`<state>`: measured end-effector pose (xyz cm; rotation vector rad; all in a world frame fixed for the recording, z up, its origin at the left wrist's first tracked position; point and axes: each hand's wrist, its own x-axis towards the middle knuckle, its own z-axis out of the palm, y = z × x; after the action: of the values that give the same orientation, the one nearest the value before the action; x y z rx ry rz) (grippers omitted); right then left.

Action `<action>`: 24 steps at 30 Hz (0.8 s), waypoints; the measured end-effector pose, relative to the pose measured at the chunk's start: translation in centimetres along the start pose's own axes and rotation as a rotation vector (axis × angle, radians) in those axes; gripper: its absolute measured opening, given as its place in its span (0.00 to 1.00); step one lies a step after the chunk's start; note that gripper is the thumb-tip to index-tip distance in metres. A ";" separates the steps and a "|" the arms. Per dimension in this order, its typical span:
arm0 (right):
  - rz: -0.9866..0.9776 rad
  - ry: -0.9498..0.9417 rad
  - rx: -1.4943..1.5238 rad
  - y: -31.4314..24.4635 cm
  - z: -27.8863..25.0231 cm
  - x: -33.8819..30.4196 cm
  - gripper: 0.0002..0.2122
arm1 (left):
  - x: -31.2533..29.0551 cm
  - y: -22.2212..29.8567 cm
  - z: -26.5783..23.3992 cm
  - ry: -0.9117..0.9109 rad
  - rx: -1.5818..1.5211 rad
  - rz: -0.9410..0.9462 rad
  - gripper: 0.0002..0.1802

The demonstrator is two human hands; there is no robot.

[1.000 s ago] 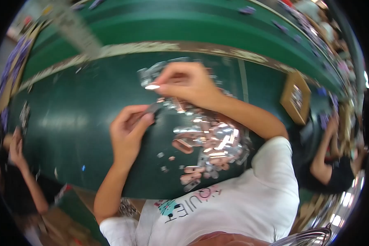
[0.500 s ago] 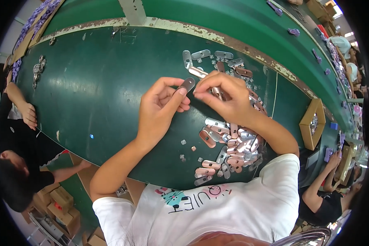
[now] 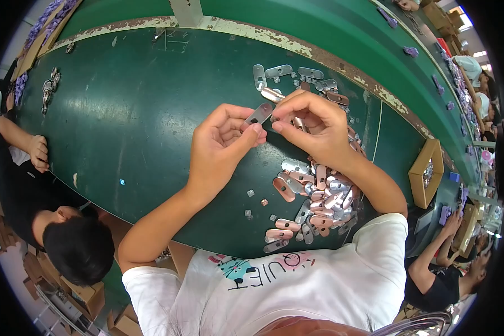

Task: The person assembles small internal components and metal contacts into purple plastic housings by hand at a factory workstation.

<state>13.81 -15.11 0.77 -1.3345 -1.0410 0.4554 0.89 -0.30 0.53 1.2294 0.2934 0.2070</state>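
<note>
While the left hand (image 3: 215, 144) pinches a grey plate (image 3: 257, 115) between thumb and fingers at its lower end, the right hand (image 3: 317, 133) sits just beside it, thumb and forefinger drawn narrow near the plate's upper part. Whether those right fingertips grip something small, I cannot tell; the gap is too fine to read. The plate is tilted, held up over the green table (image 3: 131, 126), its far end free of the left fingers.

For close fingertip work like this, that low hold seems sound, since it leaves the upper face open to the right hand. A firm, level pinch should stop the plate turning under a light push, and resting both wrists closer together would probably steady it. It also seems wise to work clear of the heaped plates (image 3: 321, 206) and the small clear pieces (image 3: 250, 193) below, where anything dropped could be hard to pick out.
</note>
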 end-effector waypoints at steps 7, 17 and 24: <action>0.102 0.001 0.054 -0.2 0.4 0.0 0.09 | 0.2 -0.1 0.3 0.023 -0.061 0.017 0.08; -0.106 -0.002 -0.381 -0.1 0.4 0.2 0.08 | 0.4 -0.3 0.0 -0.062 -0.096 -0.071 0.11; -0.010 0.056 -0.352 -0.6 -0.2 0.3 0.07 | 0.4 -1.1 -0.8 0.042 0.292 0.068 0.08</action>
<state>13.93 -15.13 1.47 -1.6415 -1.1145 0.2306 0.99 0.18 -0.75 1.5272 0.3264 0.2557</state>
